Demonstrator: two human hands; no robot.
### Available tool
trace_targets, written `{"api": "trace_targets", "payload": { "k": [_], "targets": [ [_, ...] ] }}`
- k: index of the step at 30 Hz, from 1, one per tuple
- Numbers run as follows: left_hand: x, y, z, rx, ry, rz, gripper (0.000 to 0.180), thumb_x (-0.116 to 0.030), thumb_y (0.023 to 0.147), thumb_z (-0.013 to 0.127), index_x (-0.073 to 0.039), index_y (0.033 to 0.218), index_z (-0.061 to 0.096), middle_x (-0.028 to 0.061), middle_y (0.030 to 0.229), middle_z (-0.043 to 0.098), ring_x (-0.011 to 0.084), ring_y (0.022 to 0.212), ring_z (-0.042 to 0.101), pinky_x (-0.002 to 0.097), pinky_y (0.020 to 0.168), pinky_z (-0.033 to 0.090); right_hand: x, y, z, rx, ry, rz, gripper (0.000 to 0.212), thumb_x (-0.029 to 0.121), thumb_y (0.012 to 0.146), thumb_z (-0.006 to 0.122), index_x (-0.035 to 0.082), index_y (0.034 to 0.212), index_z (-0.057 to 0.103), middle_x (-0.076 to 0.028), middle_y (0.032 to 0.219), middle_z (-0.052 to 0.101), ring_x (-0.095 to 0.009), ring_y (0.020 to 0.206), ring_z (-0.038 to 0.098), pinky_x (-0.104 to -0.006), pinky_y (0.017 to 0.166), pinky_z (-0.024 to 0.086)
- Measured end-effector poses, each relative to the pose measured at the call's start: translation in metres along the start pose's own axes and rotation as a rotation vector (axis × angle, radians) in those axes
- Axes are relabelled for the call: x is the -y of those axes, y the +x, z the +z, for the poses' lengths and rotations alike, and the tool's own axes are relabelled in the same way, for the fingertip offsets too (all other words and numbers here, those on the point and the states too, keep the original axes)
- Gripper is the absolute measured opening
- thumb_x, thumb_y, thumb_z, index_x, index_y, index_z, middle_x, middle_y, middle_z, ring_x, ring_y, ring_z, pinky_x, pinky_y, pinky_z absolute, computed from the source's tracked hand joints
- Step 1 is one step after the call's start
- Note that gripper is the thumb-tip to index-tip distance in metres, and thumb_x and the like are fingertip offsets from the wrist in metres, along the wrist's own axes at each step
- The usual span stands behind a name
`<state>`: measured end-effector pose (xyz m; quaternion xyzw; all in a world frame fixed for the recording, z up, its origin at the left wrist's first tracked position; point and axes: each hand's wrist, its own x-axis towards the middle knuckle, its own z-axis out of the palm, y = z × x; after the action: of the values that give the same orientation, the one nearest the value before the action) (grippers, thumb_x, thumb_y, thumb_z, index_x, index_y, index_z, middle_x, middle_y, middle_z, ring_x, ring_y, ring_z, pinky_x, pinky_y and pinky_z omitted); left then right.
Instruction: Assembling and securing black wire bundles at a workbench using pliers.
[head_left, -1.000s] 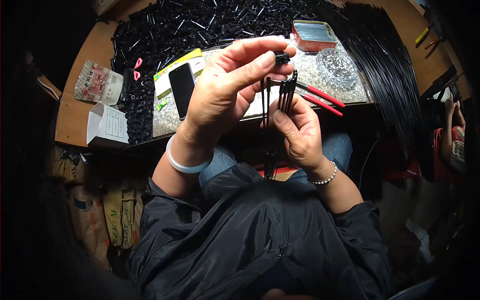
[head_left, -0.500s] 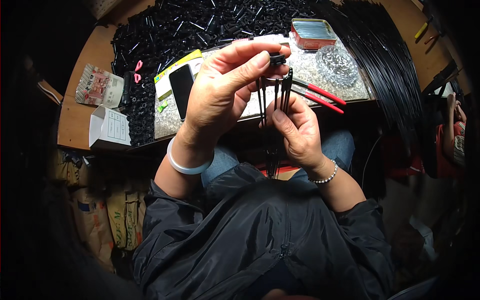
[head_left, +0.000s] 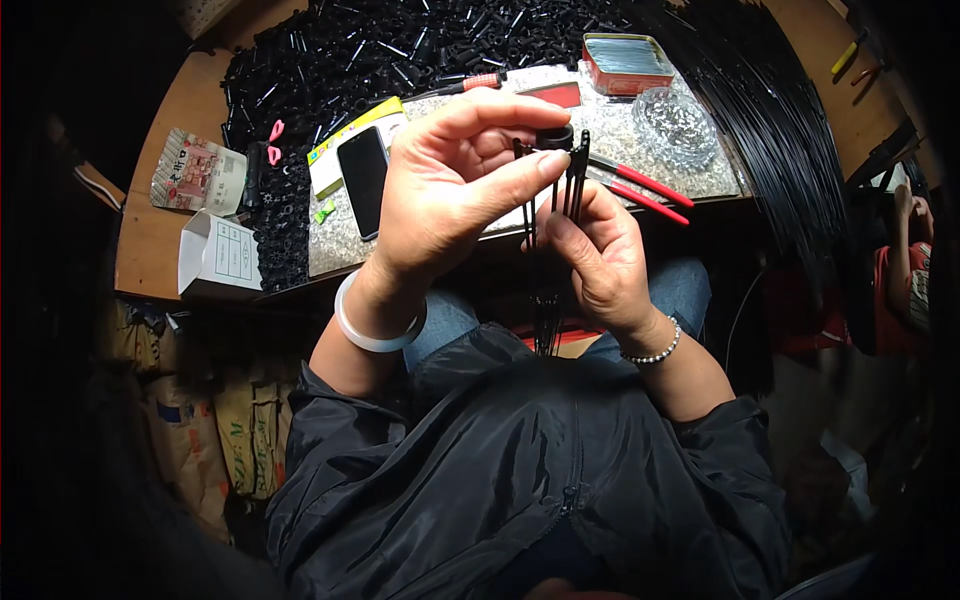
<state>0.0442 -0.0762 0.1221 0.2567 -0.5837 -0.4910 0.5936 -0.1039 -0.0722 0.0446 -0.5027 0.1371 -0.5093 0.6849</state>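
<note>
My left hand (head_left: pixel 440 190) is raised over the front of the table, pinching a small round black plastic hub (head_left: pixel 556 137) between thumb and curled fingers. Just to its right, my right hand (head_left: pixel 606 262) grips a bundle of thin black ribs (head_left: pixel 574 190), like umbrella ribs. Their knobbed upper ends stick up beside the hub, a few spread apart from the rest. Below the fingers the lower parts hang down toward my lap. My left fingers partly hide where the ribs and hub meet, so I cannot tell which ribs are joined to it.
Red-handled pliers (head_left: pixel 645 190) lie behind my right hand. A phone (head_left: pixel 363 180) rests by a yellow box (head_left: pixel 325 170). Black plastic parts (head_left: pixel 400 45) are heaped at the back, long black rods (head_left: pixel 765 130) at right. A red tin (head_left: pixel 628 68) stands near a coil of clear material (head_left: pixel 675 130).
My left hand has lowered slightly and its thumb has shifted right and down beside the rib ends, with the hub tilted differently. The right hand still grips the ribs in nearly the same place.
</note>
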Motion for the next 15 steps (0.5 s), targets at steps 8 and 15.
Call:
{"api": "trace_targets", "payload": {
  "k": [8,15],
  "targets": [
    [-0.006,-0.002,0.0,0.025,0.135,0.034,0.026,0.004,0.077,0.061,0.005,0.103,0.062,0.0169,0.104,0.062,0.0257,0.112,0.053,0.0382,0.099,0.038,0.002,0.002,-0.007,0.037,0.116,0.035,0.016,0.016,0.091,0.057,0.003,0.1,0.052,-0.002,0.089,0.056,-0.008,0.08,0.054,-0.0244,0.077,0.047],
    [-0.001,-0.005,-0.001,0.108,-0.039,0.037,0.023,0.007,0.08,0.061,0.005,0.103,0.063,0.0134,0.097,0.065,0.0124,0.074,0.063,0.0226,0.065,0.052,0.006,0.008,-0.01,0.169,0.388,0.142,0.022,0.024,0.091,0.054,0.004,0.098,0.053,-0.005,0.096,0.059,-0.011,0.084,0.06,-0.0293,0.074,0.053]
  ]
}}
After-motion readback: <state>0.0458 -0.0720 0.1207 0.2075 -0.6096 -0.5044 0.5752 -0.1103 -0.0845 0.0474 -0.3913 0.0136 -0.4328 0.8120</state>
